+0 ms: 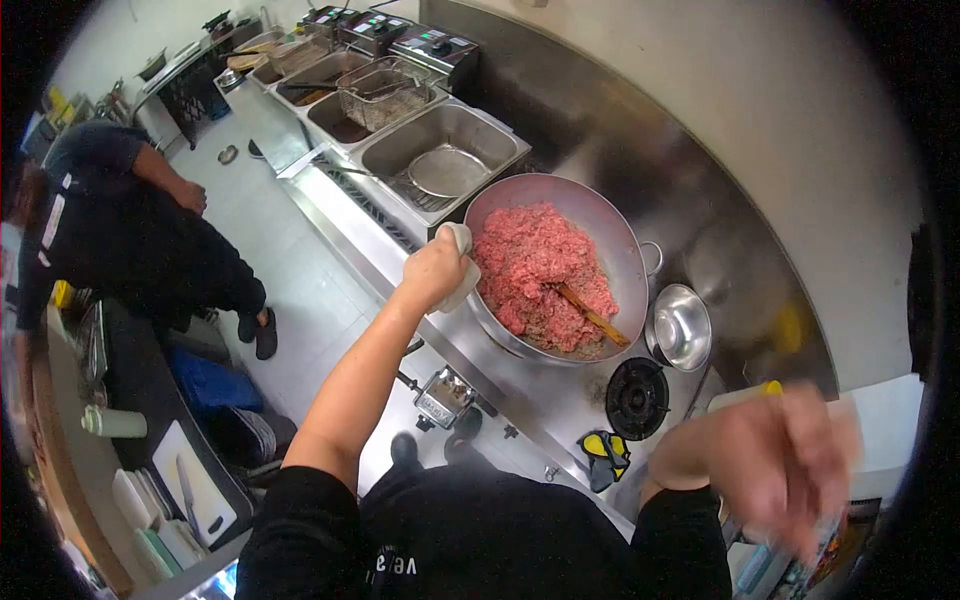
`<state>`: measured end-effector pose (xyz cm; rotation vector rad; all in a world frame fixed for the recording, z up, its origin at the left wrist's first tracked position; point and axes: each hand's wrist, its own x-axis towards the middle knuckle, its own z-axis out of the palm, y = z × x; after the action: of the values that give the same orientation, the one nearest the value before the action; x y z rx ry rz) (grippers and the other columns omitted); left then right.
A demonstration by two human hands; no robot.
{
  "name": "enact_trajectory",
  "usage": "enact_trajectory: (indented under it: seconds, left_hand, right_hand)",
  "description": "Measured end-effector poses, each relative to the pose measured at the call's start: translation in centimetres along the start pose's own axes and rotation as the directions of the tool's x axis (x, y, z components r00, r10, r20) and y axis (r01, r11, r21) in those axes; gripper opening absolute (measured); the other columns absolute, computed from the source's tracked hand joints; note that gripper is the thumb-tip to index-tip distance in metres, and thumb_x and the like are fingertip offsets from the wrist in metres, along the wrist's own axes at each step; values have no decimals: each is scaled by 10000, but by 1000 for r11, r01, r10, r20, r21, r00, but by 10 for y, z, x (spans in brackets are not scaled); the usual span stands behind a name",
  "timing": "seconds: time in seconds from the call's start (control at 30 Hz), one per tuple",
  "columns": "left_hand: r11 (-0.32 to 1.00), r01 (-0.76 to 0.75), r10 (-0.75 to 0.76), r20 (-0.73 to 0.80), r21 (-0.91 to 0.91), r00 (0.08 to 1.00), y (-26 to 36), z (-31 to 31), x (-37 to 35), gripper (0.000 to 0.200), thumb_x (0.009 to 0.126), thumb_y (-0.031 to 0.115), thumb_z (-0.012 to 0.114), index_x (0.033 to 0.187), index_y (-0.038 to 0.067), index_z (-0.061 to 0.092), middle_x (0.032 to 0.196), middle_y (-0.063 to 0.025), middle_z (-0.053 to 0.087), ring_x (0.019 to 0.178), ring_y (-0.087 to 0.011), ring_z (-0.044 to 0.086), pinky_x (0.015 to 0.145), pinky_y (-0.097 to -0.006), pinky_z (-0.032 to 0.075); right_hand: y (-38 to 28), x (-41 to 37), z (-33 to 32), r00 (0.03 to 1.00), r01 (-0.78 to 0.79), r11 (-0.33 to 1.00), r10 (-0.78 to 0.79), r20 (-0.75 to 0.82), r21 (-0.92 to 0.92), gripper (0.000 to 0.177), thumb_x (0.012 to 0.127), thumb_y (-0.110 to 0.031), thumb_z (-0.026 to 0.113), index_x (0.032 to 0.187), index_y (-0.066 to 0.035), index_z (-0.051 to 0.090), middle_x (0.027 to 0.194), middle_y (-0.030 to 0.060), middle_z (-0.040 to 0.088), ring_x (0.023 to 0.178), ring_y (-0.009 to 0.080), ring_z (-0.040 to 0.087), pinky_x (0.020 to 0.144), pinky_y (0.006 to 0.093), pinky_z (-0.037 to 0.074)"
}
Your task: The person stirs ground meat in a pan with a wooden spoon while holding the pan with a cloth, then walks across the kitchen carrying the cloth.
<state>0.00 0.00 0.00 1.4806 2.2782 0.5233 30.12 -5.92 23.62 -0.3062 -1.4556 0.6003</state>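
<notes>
My left hand is closed around a folded pale cloth at the near left rim of a wide metal pan; whether a handle lies under the cloth is hidden. Pink ground meat fills much of the pan, with some browned bits toward the near side. A wooden spatula leans in the meat, its end resting near the right rim, and no hand touches it. Off to the right, my right hand is raised away from the pan. Motion smears its fingers.
Beside the pan are a steel bowl, a black burner and yellow-grey gloves. Fryer basins with a wire basket stand beyond. At left, a co-worker stands near a counter holding a knife on a white board.
</notes>
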Motion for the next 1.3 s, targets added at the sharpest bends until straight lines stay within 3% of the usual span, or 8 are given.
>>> enact_trajectory:
  seconds: [0.13,0.87,1.07,1.1,1.13,1.2,1.23,1.3]
  left_hand:
    - [995,-96,92,-93,-41,991,3,-7,26,402,832,270,486,1060,-49,398,938,-281,615,895,-404,610,800,-464,470]
    - [992,-129,128,68,10,989,-7,0,6,467,870,304,432,1177,-46,390,1126,-264,572,1052,-369,570,921,-431,423]
    - [987,-153,154,34,-41,987,-17,3,11,440,874,272,396,1169,-54,386,1116,-268,576,1054,-377,567,919,-441,421]
    - [987,-147,148,28,-59,989,-16,2,7,433,872,263,391,1167,-54,387,1116,-271,574,1052,-384,566,921,-442,419]
    - [988,-135,137,22,-78,990,-17,0,6,427,870,254,385,1166,-54,388,1115,-275,572,1050,-391,564,924,-443,417]
    - [987,-133,134,5,-95,991,-18,-1,10,431,871,255,385,1166,-58,383,1108,-276,575,1042,-395,568,920,-444,419]
    - [984,-146,147,3,-101,989,-19,2,10,434,871,257,384,1167,-61,379,1101,-278,577,1034,-399,571,916,-445,422]
    - [986,-140,142,14,-96,990,-15,-2,6,443,874,279,409,1156,-61,380,1087,-274,585,1025,-392,577,901,-445,432]
  right_hand:
    - [-79,8,43,289,931,217,-930,-229,294,118,869,3,479,942,66,547,889,133,612,844,196,598,770,250,536]
    - [-251,-75,114,310,948,295,-938,153,-117,196,866,-191,534,815,-2,522,810,93,585,804,202,572,789,319,493]
    - [-214,-36,82,-55,907,10,-989,-141,-421,333,868,-344,509,843,-13,531,764,114,544,774,231,557,632,341,466]
    - [-179,-37,67,207,847,246,-969,-135,-471,289,873,-299,507,899,-12,534,833,125,552,809,234,567,672,342,468]
    - [-133,-50,46,560,638,483,-826,-69,-600,256,878,-254,506,955,-11,537,902,136,560,844,237,576,713,344,470]
    - [-46,-74,12,973,204,292,-161,163,-934,239,888,-163,504,1066,-9,542,1040,158,576,914,243,595,794,347,474]
    - [-32,-64,39,937,146,421,232,262,-895,215,849,-77,535,1046,3,567,997,180,575,895,333,574,822,387,476]
    - [38,-111,-24,586,260,68,782,213,-963,417,806,-157,615,1206,-92,518,1146,245,515,1049,403,522,891,458,432]
